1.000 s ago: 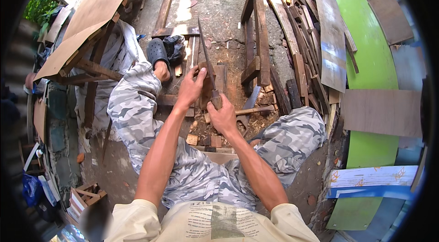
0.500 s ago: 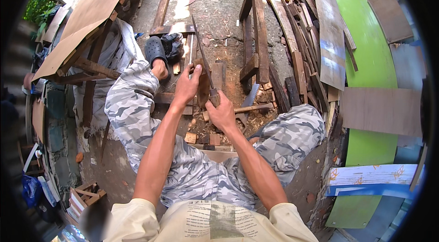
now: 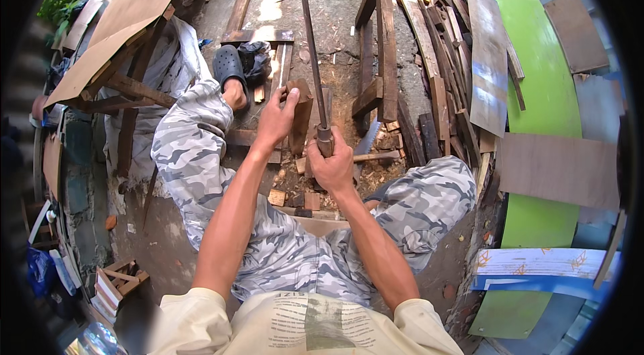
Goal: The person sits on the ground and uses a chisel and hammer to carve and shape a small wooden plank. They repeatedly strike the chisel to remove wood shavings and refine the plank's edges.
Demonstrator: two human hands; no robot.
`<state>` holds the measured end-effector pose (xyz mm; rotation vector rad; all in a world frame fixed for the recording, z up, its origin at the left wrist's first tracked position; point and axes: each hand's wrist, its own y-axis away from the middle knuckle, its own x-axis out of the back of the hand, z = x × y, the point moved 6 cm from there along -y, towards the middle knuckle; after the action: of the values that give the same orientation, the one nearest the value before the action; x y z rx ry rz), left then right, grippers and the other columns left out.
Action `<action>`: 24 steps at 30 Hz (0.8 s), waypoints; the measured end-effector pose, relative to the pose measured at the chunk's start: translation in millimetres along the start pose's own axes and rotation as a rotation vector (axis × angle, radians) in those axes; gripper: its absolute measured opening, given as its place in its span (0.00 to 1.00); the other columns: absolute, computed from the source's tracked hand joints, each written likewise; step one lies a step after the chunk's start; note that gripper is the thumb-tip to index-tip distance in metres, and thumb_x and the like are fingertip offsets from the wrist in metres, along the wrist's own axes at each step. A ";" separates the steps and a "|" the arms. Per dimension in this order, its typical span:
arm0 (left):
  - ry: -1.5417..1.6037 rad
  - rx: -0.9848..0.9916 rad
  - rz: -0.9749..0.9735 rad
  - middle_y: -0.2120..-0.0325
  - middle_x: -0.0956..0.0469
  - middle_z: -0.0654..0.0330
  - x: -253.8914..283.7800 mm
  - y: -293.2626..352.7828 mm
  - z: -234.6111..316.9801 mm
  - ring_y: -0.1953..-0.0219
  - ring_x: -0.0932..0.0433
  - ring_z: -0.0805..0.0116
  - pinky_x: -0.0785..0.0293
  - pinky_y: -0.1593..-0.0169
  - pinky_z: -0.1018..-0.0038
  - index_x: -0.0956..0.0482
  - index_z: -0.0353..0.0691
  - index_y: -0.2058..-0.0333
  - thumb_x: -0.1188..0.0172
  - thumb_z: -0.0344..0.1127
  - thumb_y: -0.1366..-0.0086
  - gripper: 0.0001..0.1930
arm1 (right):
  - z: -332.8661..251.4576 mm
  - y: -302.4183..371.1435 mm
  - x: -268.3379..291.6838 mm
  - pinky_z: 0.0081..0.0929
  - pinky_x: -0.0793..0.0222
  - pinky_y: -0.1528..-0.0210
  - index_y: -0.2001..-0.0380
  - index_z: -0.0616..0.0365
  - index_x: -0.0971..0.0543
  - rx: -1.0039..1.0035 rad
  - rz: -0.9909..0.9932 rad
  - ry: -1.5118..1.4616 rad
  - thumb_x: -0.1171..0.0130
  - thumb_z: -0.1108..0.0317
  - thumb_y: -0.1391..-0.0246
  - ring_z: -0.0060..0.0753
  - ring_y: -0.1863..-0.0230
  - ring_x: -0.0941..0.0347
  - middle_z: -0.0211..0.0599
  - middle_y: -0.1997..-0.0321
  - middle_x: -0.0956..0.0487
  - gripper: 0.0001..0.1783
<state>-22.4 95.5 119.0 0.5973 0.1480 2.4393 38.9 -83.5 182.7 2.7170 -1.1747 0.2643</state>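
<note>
My left hand (image 3: pixel 276 119) is closed on a short, flat piece of brown wood (image 3: pixel 301 117), its thumb near the top end. My right hand (image 3: pixel 332 168) wraps around the wooden handle of a long, dark, tapered file (image 3: pixel 310 46). The file points away from me and stands apart from the wood, just to its right. Beneath my hands, a handsaw (image 3: pixel 368 138) with a bluish blade lies by a wooden tool handle (image 3: pixel 377 156). Small wood offcuts (image 3: pixel 276 197) and shavings are scattered between my legs.
A wooden frame (image 3: pixel 385 39) stands ahead on the right, beside a pile of planks (image 3: pixel 439 53). Green panels (image 3: pixel 537 73) lie farther right. On the left is a board-topped wooden stand (image 3: pixel 131 26). My sandalled foot (image 3: pixel 230 70) rests near a black plastic bag (image 3: pixel 255 60).
The file has swung from lying close across the wood to pointing straighter ahead, apart from it. My right hand has shifted slightly right; my left still holds the wood.
</note>
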 end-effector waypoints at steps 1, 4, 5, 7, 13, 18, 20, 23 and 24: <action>-0.010 -0.007 0.006 0.45 0.22 0.36 -0.8 -2.1 -1.1 0.40 0.24 0.43 0.32 0.36 0.61 0.29 0.28 0.38 0.48 0.64 0.30 0.40 | 4.9 -0.5 -0.4 0.33 0.27 0.66 0.57 0.63 0.22 -0.031 -0.015 0.017 0.38 0.67 0.44 0.30 0.73 0.24 0.40 0.73 0.20 0.14; -0.012 -0.020 0.022 0.45 0.22 0.36 -1.7 -4.7 -5.3 0.40 0.24 0.42 0.32 0.36 0.61 0.29 0.27 0.38 0.49 0.64 0.29 0.40 | 22.2 -4.7 -9.8 0.35 0.25 0.62 0.55 0.65 0.22 -0.077 -0.025 0.103 0.38 0.66 0.46 0.34 0.70 0.22 0.45 0.71 0.18 0.18; -0.011 -0.017 0.015 0.45 0.22 0.36 -2.2 -5.6 -6.2 0.40 0.24 0.42 0.32 0.36 0.61 0.29 0.28 0.38 0.49 0.64 0.29 0.40 | 26.4 -5.7 -11.5 0.36 0.25 0.60 0.54 0.66 0.22 -0.085 -0.020 0.140 0.38 0.66 0.46 0.36 0.69 0.21 0.46 0.71 0.18 0.19; -0.010 -0.007 0.005 0.45 0.23 0.35 -1.4 -5.8 -6.3 0.40 0.25 0.42 0.33 0.36 0.61 0.29 0.28 0.38 0.49 0.64 0.29 0.40 | 26.7 -5.2 -9.2 0.37 0.24 0.58 0.53 0.68 0.23 -0.111 -0.036 0.153 0.38 0.66 0.47 0.38 0.67 0.20 0.48 0.70 0.18 0.21; -0.043 -0.002 0.012 0.45 0.22 0.36 0.0 -3.1 -4.3 0.40 0.24 0.42 0.32 0.37 0.61 0.29 0.29 0.38 0.49 0.64 0.29 0.40 | 29.8 -3.4 -10.6 0.35 0.25 0.63 0.57 0.68 0.23 -0.345 -0.161 -0.086 0.38 0.66 0.46 0.34 0.71 0.22 0.44 0.72 0.19 0.17; -0.021 -0.022 0.004 0.46 0.22 0.36 -2.8 0.7 4.5 0.41 0.24 0.42 0.31 0.37 0.61 0.28 0.29 0.39 0.50 0.64 0.29 0.39 | 12.3 2.7 -1.0 0.30 0.28 0.69 0.63 0.65 0.24 -0.074 -0.001 0.064 0.38 0.68 0.44 0.26 0.76 0.24 0.39 0.75 0.20 0.11; -0.021 -0.009 0.016 0.46 0.21 0.36 1.0 0.6 1.9 0.41 0.23 0.42 0.31 0.38 0.61 0.28 0.29 0.39 0.50 0.64 0.29 0.39 | -11.1 4.1 1.4 0.30 0.28 0.69 0.63 0.65 0.24 0.030 0.007 0.043 0.38 0.68 0.44 0.25 0.75 0.24 0.40 0.75 0.20 0.11; -0.057 -0.004 0.023 0.46 0.21 0.37 1.3 -1.9 0.3 0.41 0.23 0.42 0.31 0.38 0.60 0.29 0.30 0.38 0.51 0.65 0.28 0.39 | -6.7 -0.3 4.5 0.33 0.27 0.66 0.58 0.66 0.22 -0.003 -0.012 0.021 0.38 0.66 0.46 0.30 0.73 0.23 0.43 0.73 0.19 0.16; -0.068 -0.008 0.030 0.46 0.21 0.37 1.3 -1.1 -0.4 0.42 0.23 0.42 0.31 0.38 0.60 0.29 0.30 0.38 0.51 0.65 0.28 0.39 | 1.2 -1.4 1.3 0.34 0.26 0.65 0.56 0.66 0.22 -0.021 -0.014 0.033 0.38 0.66 0.46 0.32 0.73 0.22 0.43 0.73 0.18 0.17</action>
<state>-22.9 97.1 118.9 0.6822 0.1020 2.4434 41.0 -83.7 181.7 2.6913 -1.1426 0.2927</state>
